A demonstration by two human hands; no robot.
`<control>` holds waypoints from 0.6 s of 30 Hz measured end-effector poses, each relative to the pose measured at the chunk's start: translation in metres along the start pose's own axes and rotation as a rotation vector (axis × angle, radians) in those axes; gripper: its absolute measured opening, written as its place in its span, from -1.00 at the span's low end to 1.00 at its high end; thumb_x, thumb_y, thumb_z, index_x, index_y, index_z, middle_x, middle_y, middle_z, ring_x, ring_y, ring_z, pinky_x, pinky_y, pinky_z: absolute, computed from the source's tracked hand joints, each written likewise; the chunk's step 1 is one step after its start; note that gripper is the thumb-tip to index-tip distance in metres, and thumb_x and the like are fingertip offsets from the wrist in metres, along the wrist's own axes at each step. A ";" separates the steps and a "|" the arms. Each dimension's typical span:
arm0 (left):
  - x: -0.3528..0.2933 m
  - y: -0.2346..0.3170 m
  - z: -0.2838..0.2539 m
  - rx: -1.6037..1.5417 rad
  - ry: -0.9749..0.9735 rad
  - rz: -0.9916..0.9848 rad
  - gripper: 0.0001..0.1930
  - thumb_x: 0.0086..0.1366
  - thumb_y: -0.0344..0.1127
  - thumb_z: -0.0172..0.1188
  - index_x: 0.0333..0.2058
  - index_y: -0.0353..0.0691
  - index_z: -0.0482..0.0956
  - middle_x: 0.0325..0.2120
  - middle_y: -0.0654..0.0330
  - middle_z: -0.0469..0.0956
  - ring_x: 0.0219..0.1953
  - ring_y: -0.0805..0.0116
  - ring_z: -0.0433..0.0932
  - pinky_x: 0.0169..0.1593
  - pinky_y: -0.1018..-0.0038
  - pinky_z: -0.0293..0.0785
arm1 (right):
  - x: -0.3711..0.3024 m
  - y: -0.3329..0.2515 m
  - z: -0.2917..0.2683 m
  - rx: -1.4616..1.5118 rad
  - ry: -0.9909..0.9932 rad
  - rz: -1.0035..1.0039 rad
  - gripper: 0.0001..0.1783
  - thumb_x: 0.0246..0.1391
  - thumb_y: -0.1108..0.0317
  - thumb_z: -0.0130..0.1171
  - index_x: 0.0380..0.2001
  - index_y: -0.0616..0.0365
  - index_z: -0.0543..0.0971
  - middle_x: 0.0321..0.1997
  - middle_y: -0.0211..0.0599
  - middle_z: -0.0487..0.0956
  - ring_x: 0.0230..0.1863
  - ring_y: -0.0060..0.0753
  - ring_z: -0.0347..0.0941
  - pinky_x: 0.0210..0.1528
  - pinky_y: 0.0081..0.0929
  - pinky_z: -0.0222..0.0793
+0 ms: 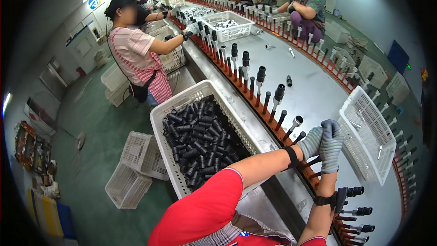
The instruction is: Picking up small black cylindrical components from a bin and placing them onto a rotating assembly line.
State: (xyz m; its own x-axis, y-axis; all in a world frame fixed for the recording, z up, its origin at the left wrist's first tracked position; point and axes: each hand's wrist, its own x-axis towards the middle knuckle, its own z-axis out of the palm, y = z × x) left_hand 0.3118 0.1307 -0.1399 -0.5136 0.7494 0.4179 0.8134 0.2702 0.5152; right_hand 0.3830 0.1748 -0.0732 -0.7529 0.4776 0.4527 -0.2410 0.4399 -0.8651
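Note:
Both hands wear grey striped knit gloves and meet above the pegged rail. My left hand (311, 145) is closed and pressed against my right hand (331, 148), whose fingers curl inward at the top. Whatever lies between them is hidden. Below and beside them runs an orange-brown rail (273, 126) with upright black pegs. Several pegs carry metal rods topped with black ribbed sleeves (279, 93); a metal piece with a dark open top (296, 122) stands closest to my left hand. To my left, a white crate (160, 130) is heaped with black ribbed sleeves (199, 146).
Right of my hands, a white basket (364, 155) holds a few metal parts. One black sleeve (289, 81) lies on the grey tabletop (309, 102). Another white basket (236, 32) sits farther back. A co-worker in a pink apron (136, 59) stands at left; stacked crates (144, 152) occupy the floor.

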 end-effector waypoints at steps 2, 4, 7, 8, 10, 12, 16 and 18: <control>-0.003 -0.020 0.001 -0.031 0.123 0.020 -0.75 0.11 -0.12 0.16 -0.30 -0.12 0.53 -0.35 0.03 0.59 -0.24 0.04 0.55 -0.15 0.22 0.46 | 0.003 -0.003 0.013 0.025 -0.018 -0.016 -0.75 0.13 0.25 0.08 -0.38 0.26 0.57 -0.36 -0.14 0.57 -0.30 -0.19 0.50 -0.14 -0.35 0.39; -0.015 -0.045 -0.003 0.062 0.299 0.093 -0.77 0.08 -0.17 0.21 -0.33 -0.15 0.52 -0.36 0.10 0.58 -0.28 0.13 0.55 -0.22 0.25 0.47 | 0.006 -0.011 0.040 -0.279 -0.013 -0.174 -0.72 0.14 0.22 0.05 -0.35 0.25 0.56 -0.33 -0.08 0.57 -0.28 -0.13 0.50 -0.13 -0.31 0.39; -0.019 -0.061 -0.016 -0.135 0.309 -0.010 -0.84 0.14 -0.26 0.16 -0.30 -0.12 0.55 -0.36 0.03 0.58 -0.23 0.05 0.56 -0.15 0.25 0.47 | 0.017 -0.005 0.058 -0.374 -0.058 -0.178 -0.69 0.13 0.19 0.08 -0.24 0.24 0.56 -0.23 -0.02 0.57 -0.19 -0.03 0.49 -0.05 -0.28 0.38; -0.017 -0.078 -0.017 -0.193 0.322 -0.014 -0.73 0.12 -0.16 0.13 -0.21 -0.11 0.52 -0.32 -0.01 0.61 -0.24 -0.06 0.56 -0.15 0.14 0.47 | 0.015 -0.010 0.067 -0.393 -0.056 -0.208 -0.67 0.13 0.21 0.09 -0.16 0.24 0.55 -0.17 0.01 0.56 -0.13 0.00 0.48 0.00 -0.28 0.36; -0.017 -0.067 -0.044 -0.077 0.159 -0.122 -0.52 0.11 -0.16 0.20 0.01 -0.16 0.40 -0.29 -0.06 0.60 -0.22 -0.10 0.55 -0.10 0.12 0.46 | 0.011 0.003 0.059 -0.490 0.031 -0.384 -0.58 0.14 0.30 0.09 0.05 0.24 0.46 0.02 0.00 0.50 0.01 -0.06 0.44 0.11 -0.29 0.31; -0.054 -0.057 -0.081 -0.182 0.438 -0.235 -0.07 0.05 -0.15 0.30 0.28 -0.38 -0.04 0.00 -0.14 0.42 0.04 -0.14 0.38 0.09 0.14 0.34 | -0.049 -0.075 0.053 -0.167 -0.134 -0.195 -0.49 0.15 0.41 0.07 0.18 0.27 0.34 0.17 -0.05 0.43 0.11 -0.21 0.40 0.17 -0.33 0.27; -0.174 -0.005 -0.233 -0.292 0.446 -0.101 -0.70 0.24 -0.42 0.18 -0.04 -0.28 0.51 -0.28 0.14 0.61 -0.26 0.40 0.56 -0.13 0.54 0.48 | -0.144 -0.066 -0.017 -0.040 -0.150 -0.062 -0.56 0.21 0.46 -0.01 0.17 0.27 0.37 0.19 -0.13 0.43 0.11 -0.34 0.41 0.20 -0.40 0.29; -0.215 -0.040 -0.255 -0.381 0.611 -0.431 -0.85 0.29 -0.39 0.17 -0.19 -0.24 0.61 -0.37 0.26 0.62 -0.41 0.56 0.54 -0.30 0.60 0.50 | -0.189 -0.037 -0.049 0.095 -0.103 0.140 -0.62 0.24 0.45 -0.03 0.12 0.27 0.42 0.12 -0.17 0.48 0.07 -0.33 0.44 0.20 -0.41 0.31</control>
State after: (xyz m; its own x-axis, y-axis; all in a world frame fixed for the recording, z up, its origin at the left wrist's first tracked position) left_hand 0.3203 -0.1959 -0.0594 -0.9050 0.1380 0.4023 0.4208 0.1530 0.8942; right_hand 0.5640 0.1050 -0.1160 -0.8408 0.4467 0.3060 -0.1823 0.2987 -0.9368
